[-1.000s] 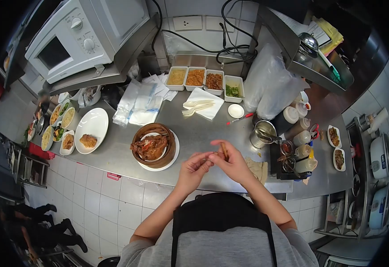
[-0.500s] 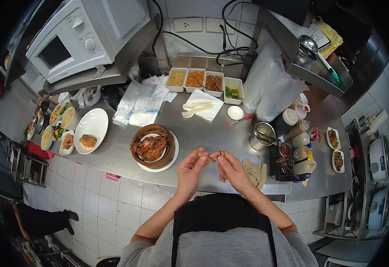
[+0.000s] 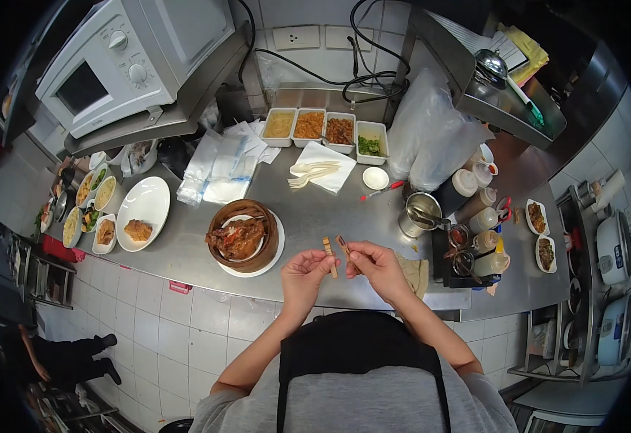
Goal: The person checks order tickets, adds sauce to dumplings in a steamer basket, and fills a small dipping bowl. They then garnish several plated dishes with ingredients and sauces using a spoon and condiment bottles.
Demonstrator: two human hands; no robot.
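Observation:
My left hand (image 3: 305,281) pinches a small, pale wooden clothespin (image 3: 330,252) between thumb and fingers, its notched end up. In my right hand (image 3: 374,268) is a similar, darker wooden clothespin (image 3: 341,244), tilted. Whether these are whole pins or halves I cannot tell. The two pieces are close together but apart, above the steel counter's front edge. Left of my hands, a round bamboo steamer (image 3: 270,245) holds a glossy brown piece of cooked meat (image 3: 236,238) and stands on a white plate (image 3: 257,271).
White tubs of toppings (image 3: 309,125) line the back, with wooden forks (image 3: 314,173) on napkins before them. A steel pot (image 3: 412,225) and sauce bottles (image 3: 485,219) stand right, beside a cloth (image 3: 415,274). Left are an oval plate (image 3: 158,200) and small bowls; a person's legs (image 3: 77,361) show lower left.
The wooden pieces, crossed and nearly level before, now stand more upright and apart in my fingers. The person at lower left has shifted their legs. The view has moved slightly.

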